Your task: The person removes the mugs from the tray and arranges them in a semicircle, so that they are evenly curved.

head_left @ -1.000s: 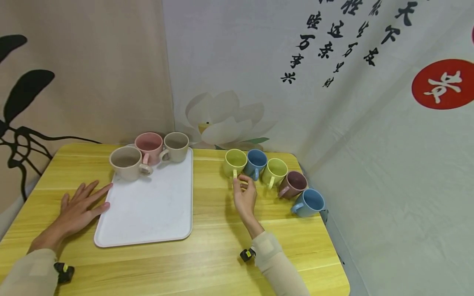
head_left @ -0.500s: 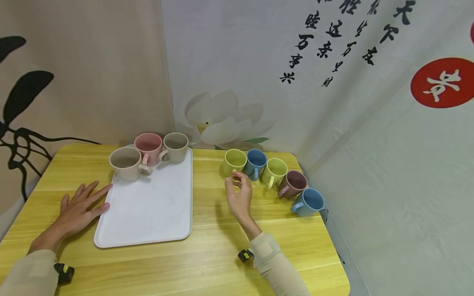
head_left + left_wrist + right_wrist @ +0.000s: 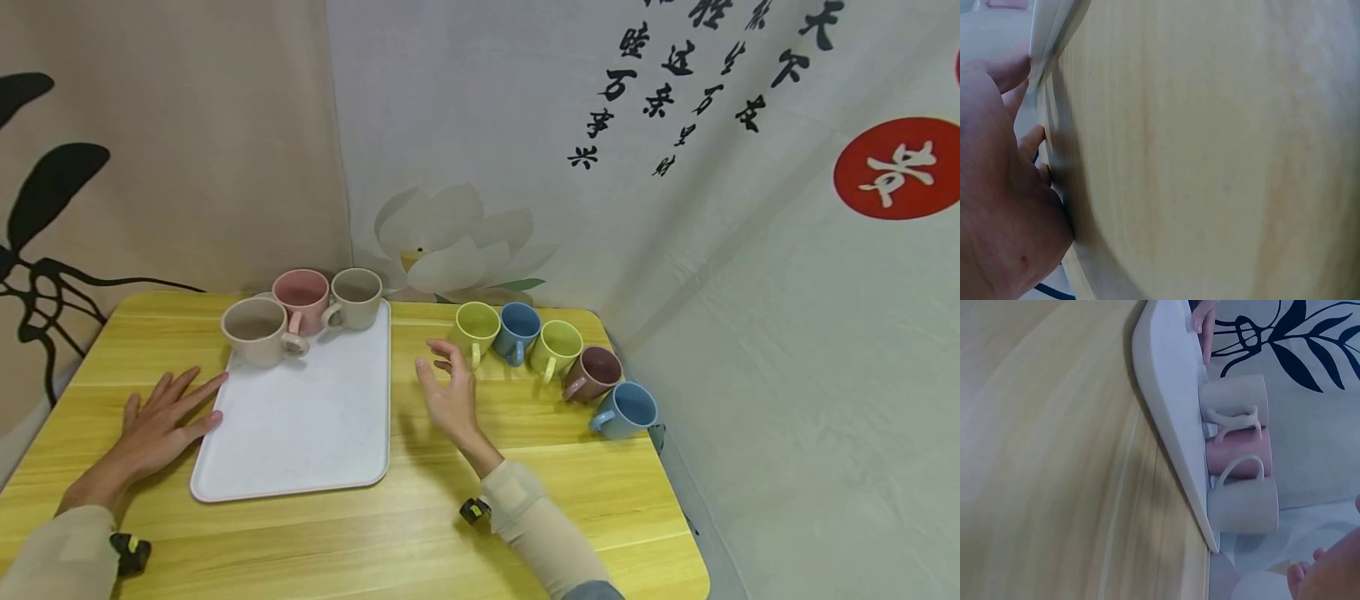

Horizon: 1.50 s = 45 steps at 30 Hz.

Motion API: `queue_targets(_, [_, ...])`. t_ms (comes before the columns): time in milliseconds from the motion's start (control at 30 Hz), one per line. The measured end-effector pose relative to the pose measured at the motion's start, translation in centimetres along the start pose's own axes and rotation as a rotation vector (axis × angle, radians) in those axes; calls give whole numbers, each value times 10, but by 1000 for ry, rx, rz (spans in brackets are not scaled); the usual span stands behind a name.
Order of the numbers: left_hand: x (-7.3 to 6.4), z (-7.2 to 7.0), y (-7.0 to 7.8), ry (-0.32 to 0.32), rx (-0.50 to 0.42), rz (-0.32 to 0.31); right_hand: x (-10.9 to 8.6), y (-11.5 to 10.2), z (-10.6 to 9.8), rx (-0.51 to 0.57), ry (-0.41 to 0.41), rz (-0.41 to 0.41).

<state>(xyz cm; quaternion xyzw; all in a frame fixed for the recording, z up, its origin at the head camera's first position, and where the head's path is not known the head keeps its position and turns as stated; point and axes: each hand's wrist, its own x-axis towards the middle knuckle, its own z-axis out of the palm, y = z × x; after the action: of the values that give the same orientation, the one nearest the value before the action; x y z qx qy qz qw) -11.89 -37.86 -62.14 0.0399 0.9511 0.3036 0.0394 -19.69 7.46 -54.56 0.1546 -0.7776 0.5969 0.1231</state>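
Note:
My left hand (image 3: 153, 429) lies with straight, spread fingers at the left edge of the white tray (image 3: 315, 433), its fingertips touching the rim. Over the table between tray and mug row, my right hand (image 3: 452, 396) holds nothing; its fingers are loosely bent, thumb apart. Just right of it stands a yellow-green mug (image 3: 477, 325), handle toward me. At the tray's far end stand a large beige mug (image 3: 255, 333), a pink mug (image 3: 302, 300) and a grey-beige mug (image 3: 357, 297). The right wrist view shows the same pink mug (image 3: 1241, 453) between the two pale ones.
From the first yellow-green mug, a row curves along the table's right side: a blue mug (image 3: 517, 332), another yellow-green mug (image 3: 557, 347), a maroon mug (image 3: 594, 372) and a lighter blue mug (image 3: 628, 410) near the edge. A printed cloth (image 3: 480, 125) hangs behind the table.
My right hand has left the first yellow-green mug's handle and moved left toward the tray, its fingers parting. That mug stays in its place. The left hand has not moved.

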Motion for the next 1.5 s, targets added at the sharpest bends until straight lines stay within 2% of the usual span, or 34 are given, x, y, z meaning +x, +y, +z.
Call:
queue_targets(233, [0,-1,2,-1,-2,-1,9,-6,22,-13,-87,-2])
queue_targets(467, [1,-1,2,-1,-8,4,17,-11,40,-17,-176,46])
queue_targets(800, [2,-1,1,1,-6,2,32,-14,64,-28,-224,67])
queue_targets(1100, [2,1,-1,2,-1,-1,43,-9,89,-70,-349,144])
queue_targets(1500, [1,1,0,13,0,12,61,-6,118,-33,-350,225])
